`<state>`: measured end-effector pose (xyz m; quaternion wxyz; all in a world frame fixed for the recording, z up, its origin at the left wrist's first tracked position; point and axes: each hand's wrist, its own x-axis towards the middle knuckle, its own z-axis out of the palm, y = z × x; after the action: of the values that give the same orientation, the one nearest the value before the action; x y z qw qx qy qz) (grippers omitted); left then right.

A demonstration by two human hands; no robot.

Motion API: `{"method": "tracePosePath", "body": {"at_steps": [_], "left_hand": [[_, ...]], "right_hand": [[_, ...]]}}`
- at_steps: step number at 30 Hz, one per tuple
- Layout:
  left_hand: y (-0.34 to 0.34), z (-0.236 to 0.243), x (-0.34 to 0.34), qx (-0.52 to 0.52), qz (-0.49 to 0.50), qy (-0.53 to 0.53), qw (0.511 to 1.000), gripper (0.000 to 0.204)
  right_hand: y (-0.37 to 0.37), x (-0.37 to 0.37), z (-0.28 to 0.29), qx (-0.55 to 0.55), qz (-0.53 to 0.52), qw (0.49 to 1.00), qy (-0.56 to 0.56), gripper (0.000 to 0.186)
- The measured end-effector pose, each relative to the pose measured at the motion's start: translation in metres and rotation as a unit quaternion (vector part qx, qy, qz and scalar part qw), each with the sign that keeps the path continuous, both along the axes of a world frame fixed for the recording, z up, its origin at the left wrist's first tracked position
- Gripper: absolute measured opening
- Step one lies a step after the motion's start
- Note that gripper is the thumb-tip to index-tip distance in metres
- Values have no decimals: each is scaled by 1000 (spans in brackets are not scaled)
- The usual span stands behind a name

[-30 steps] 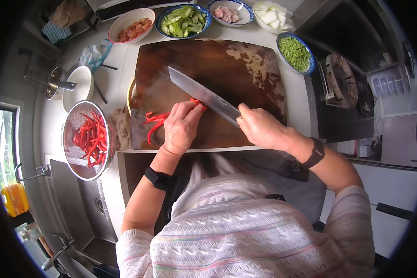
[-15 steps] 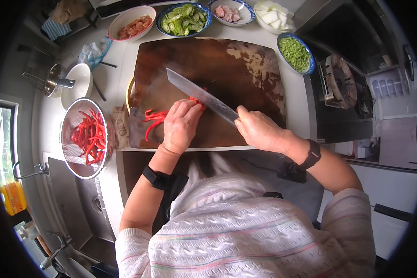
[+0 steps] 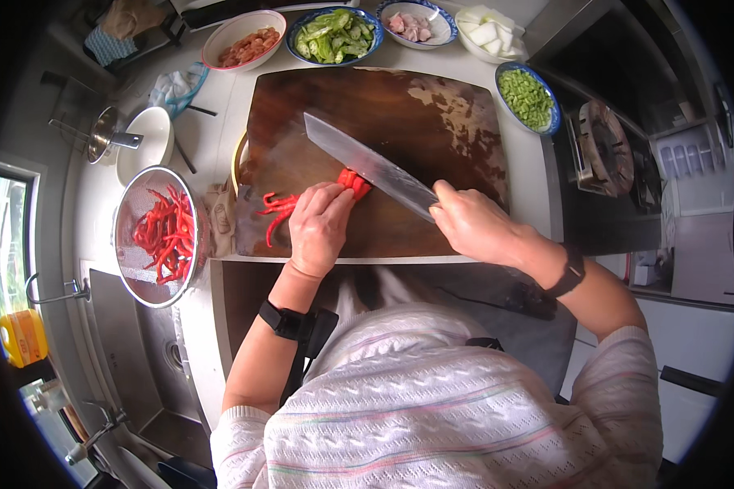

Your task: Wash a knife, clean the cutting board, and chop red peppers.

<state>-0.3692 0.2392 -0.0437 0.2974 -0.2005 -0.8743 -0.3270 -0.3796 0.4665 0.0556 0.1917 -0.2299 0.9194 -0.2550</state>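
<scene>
A bunch of red chilli peppers (image 3: 279,207) lies on a large dark wooden cutting board (image 3: 432,106). My left hand (image 3: 318,228) presses down on the peppers, fingers curled over them. My right hand (image 3: 473,224) grips the handle of a broad cleaver (image 3: 367,165). Its blade slants up to the left, its edge against the cut red ends (image 3: 354,181) at my left fingertips.
A metal colander (image 3: 130,244) of whole red chillies sits left of the board, above a sink (image 3: 159,359). Bowls of green vegetables (image 3: 334,34), meat (image 3: 412,24), pink pieces (image 3: 240,45), white pieces (image 3: 483,33) and chopped greens (image 3: 527,98) line the far edge. A stove (image 3: 620,155) is right.
The cleaver and both hands have barely shifted; the blade stays at the chilli ends beside my left fingers.
</scene>
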Motion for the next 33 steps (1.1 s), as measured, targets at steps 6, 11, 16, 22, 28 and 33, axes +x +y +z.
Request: {"method": "tracePosePath", "body": {"at_steps": [6, 11, 16, 22, 28, 33], "left_hand": [[-1, 2, -1, 12, 3, -9, 1000, 20], [1, 4, 1, 12, -1, -16, 1000, 20], [1, 1, -1, 19, -4, -10, 1000, 19], [-1, -1, 2, 17, 4, -13, 1000, 19], [0, 3, -1, 15, 1, -6, 1000, 19], [1, -1, -1, 15, -4, -11, 1000, 19]], "right_hand": [[4, 1, 12, 35, 24, 999, -22, 18], [-7, -6, -1, 37, 24, 999, -11, 16], [-7, -2, -19, 4, 0, 1000, 9, 18], [0, -2, 13, 7, 31, 999, -5, 19], [-12, -2, -13, 32, 16, 999, -7, 19], [-5, -5, -13, 7, 19, 1000, 14, 19]]}}
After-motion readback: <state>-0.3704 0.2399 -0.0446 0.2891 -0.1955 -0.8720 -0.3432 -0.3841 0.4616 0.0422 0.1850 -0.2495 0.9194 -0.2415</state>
